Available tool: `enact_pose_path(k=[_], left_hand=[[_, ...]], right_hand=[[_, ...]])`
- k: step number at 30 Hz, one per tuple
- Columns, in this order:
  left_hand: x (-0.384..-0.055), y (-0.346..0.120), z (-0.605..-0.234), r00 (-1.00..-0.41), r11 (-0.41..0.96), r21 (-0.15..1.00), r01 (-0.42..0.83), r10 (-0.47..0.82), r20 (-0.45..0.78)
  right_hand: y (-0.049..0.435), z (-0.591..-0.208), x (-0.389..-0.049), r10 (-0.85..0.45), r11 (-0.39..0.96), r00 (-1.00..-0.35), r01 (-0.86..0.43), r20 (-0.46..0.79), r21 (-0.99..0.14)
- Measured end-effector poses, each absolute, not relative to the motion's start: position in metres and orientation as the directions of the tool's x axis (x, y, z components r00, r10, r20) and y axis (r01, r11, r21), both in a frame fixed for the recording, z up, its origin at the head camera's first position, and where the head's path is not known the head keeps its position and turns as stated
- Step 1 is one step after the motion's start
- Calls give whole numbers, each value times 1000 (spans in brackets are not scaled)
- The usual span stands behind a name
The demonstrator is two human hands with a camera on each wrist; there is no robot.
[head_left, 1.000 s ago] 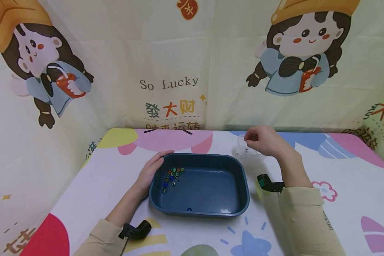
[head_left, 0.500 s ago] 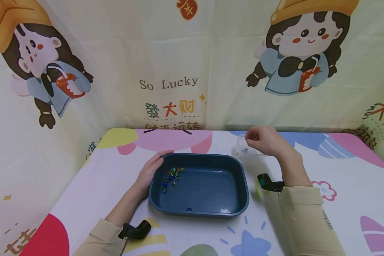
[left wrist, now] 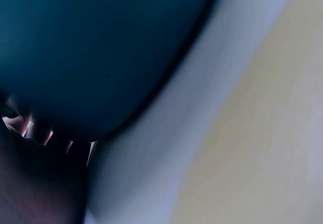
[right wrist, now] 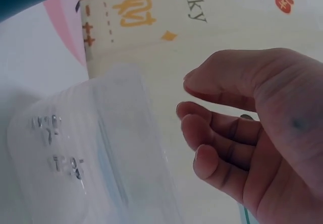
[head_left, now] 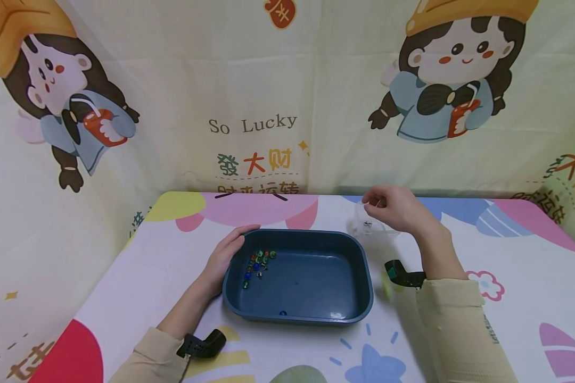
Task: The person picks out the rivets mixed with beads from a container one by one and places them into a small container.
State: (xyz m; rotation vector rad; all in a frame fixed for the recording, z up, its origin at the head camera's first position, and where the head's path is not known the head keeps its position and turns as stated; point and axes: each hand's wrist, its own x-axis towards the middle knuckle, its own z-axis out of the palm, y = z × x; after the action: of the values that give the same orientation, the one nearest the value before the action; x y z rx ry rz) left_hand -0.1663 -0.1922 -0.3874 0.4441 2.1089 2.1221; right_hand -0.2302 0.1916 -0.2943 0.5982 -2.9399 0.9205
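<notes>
A dark blue plastic basin (head_left: 316, 276) stands in the middle of the table. My left hand (head_left: 224, 260) lies along its left wall and far left corner, fingers extended against the outside and thumb at the rim. Several colored glass marbles (head_left: 256, 266) cluster at the basin's left end, and one blue marble (head_left: 283, 313) lies by the near wall. Behind and right of the basin is a clear plastic box (right wrist: 121, 148) with small shiny bits (right wrist: 70, 166) showing in it. Over this box hovers my right hand (head_left: 396, 211), fingers loosely bent, thumb apart from them, nothing visible between them.
The table is covered by a patterned cloth (head_left: 460, 330). Close behind its far edge hangs a printed curtain (head_left: 340, 106), near my right hand. Dark wrist cameras (head_left: 404, 275) sit on both forearms.
My right hand has shifted slightly left and up, and its fingertips have spread a little. The left hand, basin and marbles look the same.
</notes>
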Motion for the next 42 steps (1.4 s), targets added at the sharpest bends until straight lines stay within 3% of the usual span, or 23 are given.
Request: enact_pose_path(k=[16, 42], left_hand=[[-167, -192, -388, -951, -19, 993, 116, 287, 117], [-167, -193, -388, -949, -29, 992, 122, 291, 125]], right_hand=[[180, -290, -225, -404, 660, -888, -450, 222, -601], [115, -288, -214, -581, 403, -718, -663, 384, -631]])
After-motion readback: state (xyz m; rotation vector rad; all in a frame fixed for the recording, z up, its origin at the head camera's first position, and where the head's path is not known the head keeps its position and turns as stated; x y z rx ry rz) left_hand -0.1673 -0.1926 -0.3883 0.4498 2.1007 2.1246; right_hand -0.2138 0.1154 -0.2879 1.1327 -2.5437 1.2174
